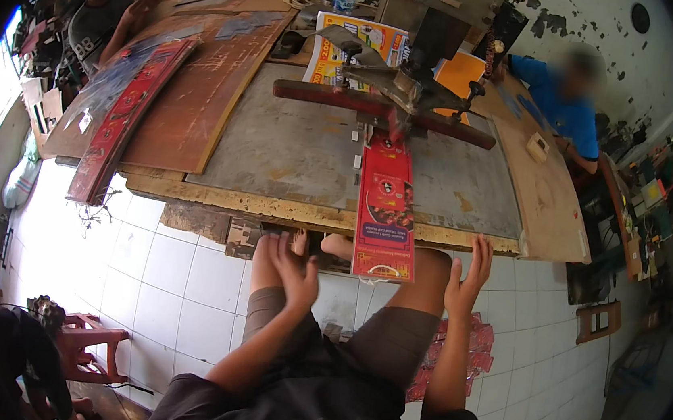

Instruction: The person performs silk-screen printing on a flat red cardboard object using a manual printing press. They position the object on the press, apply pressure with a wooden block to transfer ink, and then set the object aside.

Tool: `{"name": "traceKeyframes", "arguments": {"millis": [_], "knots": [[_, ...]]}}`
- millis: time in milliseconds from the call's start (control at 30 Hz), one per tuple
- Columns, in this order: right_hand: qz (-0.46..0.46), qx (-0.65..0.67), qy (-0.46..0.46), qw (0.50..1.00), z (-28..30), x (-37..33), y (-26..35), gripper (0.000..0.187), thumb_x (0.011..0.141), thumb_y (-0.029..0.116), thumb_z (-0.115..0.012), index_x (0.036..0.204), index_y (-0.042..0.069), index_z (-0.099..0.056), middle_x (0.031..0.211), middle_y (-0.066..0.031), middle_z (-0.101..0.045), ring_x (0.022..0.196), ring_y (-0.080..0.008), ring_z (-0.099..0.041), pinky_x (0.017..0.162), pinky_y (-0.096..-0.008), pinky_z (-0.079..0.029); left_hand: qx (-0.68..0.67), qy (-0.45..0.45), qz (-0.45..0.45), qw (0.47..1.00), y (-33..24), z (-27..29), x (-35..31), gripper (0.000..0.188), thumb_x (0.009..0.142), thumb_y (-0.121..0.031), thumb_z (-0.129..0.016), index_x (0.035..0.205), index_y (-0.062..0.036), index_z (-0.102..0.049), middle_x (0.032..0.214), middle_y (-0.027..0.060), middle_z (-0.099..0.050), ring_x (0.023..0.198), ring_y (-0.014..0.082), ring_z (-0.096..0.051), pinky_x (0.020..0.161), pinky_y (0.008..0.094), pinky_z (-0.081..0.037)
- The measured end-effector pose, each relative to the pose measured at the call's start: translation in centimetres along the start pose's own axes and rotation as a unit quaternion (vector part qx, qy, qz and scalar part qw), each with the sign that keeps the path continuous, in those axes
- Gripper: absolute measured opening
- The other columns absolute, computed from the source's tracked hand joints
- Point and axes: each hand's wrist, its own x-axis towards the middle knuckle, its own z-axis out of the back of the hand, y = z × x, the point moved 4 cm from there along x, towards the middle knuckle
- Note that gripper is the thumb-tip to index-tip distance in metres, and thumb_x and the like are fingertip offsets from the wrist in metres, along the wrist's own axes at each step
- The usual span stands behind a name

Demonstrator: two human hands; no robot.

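Observation:
A long red printed card strip (pixel 388 184) lies under the head of a metal press (pixel 401 83) and juts over the table's front edge toward me. Its near end carries a loop of white string. My left hand (pixel 294 275) hovers over my left knee, left of the strip, with fingers extended and nothing in it. To the right of the strip, my right hand (pixel 469 281) is raised beside the table edge, palm turned inward, fingers stretched out and bare. Neither hand touches the strip. The press has a dark red crossbar (pixel 315 93) above the grey metal plate (pixel 277 152).
A long stack of red printed strips (pixel 131 109) lies on the brown board (pixel 200 108) at left, overhanging the edge. One co-worker in blue (pixel 561 102) sits at right, another person (pixel 100 13) at far left. Red pieces (pixel 481 345) lie on the floor by a red stool's (pixel 93 340) opposite side.

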Motion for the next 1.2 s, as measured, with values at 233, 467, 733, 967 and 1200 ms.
{"name": "traceKeyframes", "arguments": {"millis": [233,467,733,967,1200], "knots": [[-0.03,0.0,-0.003,1.0,0.2,-0.2,0.2,0.059,0.114,0.034,-0.056,0.163,0.004,-0.046,0.171,-0.0179,-0.041,0.163,-0.0448,-0.03,0.131,-0.0594,-0.028,-0.298,0.122,0.705,0.632,6.9,-14.7,-5.7,0.094,0.1,-0.081,-0.051,0.173,-0.024,-0.034,0.18,0.015,-0.027,0.165,0.0328,-0.026,0.127,0.0616,-0.027],[0.015,0.052,0.012,0.998,-2.4,-0.1,0.0,0.062,0.113,0.034,-0.058,0.165,0.003,-0.043,0.174,-0.0192,-0.037,0.164,-0.0472,-0.025,0.132,-0.0619,-0.024,-0.557,0.172,0.492,0.647,17.6,-16.8,-5.7,0.082,0.105,-0.074,-0.052,0.163,-0.0152,-0.048,0.164,0.0138,-0.053,0.155,0.032,-0.046,0.124,0.0612,-0.038],[0.001,0.058,0.001,0.998,-2.8,-0.8,-0.8,0.067,0.112,0.037,-0.06,0.165,0.003,-0.04,0.175,-0.0207,-0.031,0.165,-0.0499,-0.018,0.132,-0.065,-0.021,-0.505,0.273,0.471,0.669,17.7,-18.0,-7.6,0.089,0.094,-0.075,-0.073,0.152,-0.0093,-0.058,0.143,0.0114,-0.068,0.129,0.0205,-0.067,0.113,0.0356,-0.051],[0.001,0.071,0.003,0.997,-3.5,-0.7,-0.2,0.071,0.111,0.041,-0.062,0.166,0.003,-0.039,0.175,-0.0214,-0.031,0.165,-0.0514,-0.017,0.132,-0.0662,-0.02,-0.362,0.236,0.596,0.677,21.2,-17.1,-8.9,0.114,0.081,-0.091,-0.072,0.162,-0.0143,-0.048,0.152,0.0095,-0.062,0.134,0.0185,-0.059,0.115,0.0361,-0.043],[-0.014,0.065,0.017,0.998,-1.9,-0.9,-0.7,0.074,0.112,0.047,-0.059,0.167,0.003,-0.038,0.177,-0.0195,-0.03,0.167,-0.0465,-0.017,0.133,-0.0617,-0.017,-0.49,0.343,0.414,0.687,16.4,-17.5,-8.2,0.095,0.098,-0.081,-0.061,0.168,-0.0204,-0.042,0.167,0.0008,-0.051,0.155,0.0228,-0.046,0.125,0.0461,-0.037]]}}
